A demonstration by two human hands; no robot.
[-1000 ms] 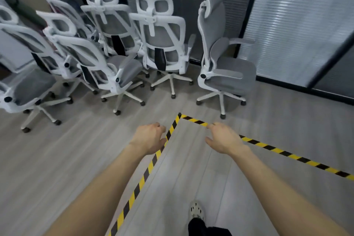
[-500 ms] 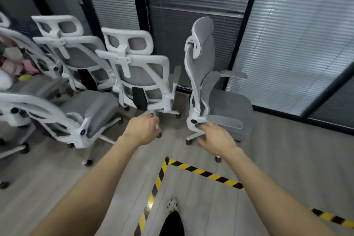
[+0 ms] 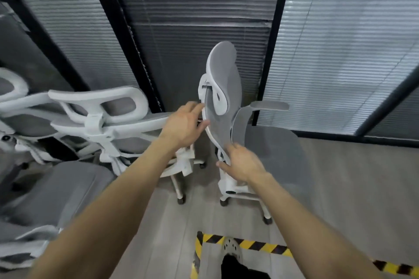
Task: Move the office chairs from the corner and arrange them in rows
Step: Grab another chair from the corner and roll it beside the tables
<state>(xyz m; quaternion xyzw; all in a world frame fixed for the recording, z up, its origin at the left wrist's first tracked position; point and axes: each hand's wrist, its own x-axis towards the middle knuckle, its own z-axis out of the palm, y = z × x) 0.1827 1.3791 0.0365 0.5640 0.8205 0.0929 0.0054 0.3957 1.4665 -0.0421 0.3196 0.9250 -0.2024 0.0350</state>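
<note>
While the chairs at the left of the frame sit blurred and crowded, the nearest of them, a white-framed office chair (image 3: 99, 115), leans its headrest toward the centre, just beside the left hand (image 3: 183, 125). That hand's grip is apart, its fingers (image 3: 195, 107) spread and reaching the white rear edge of the backrest of the grey mesh chair (image 3: 223, 97), which stands upright at centre frame, side-on, against the dark blinds (image 3: 192, 7); whether the fingertips touch the frame I cannot tell. Lower and to the right, the right hand (image 3: 242, 164) also has its grip apart, fingers at the lower backrest spine, closed on nothing yet. At the bottom, hazard tape (image 3: 260, 246) marks the floor beside a shoe (image 3: 231, 249).

Judging from this, the risk is the tight spacing: pulling the grey chair out could snag its casters or armrest on the neighbouring chair's base, and a high, one-sided pull could swivel or tip it rather than roll it.
</note>
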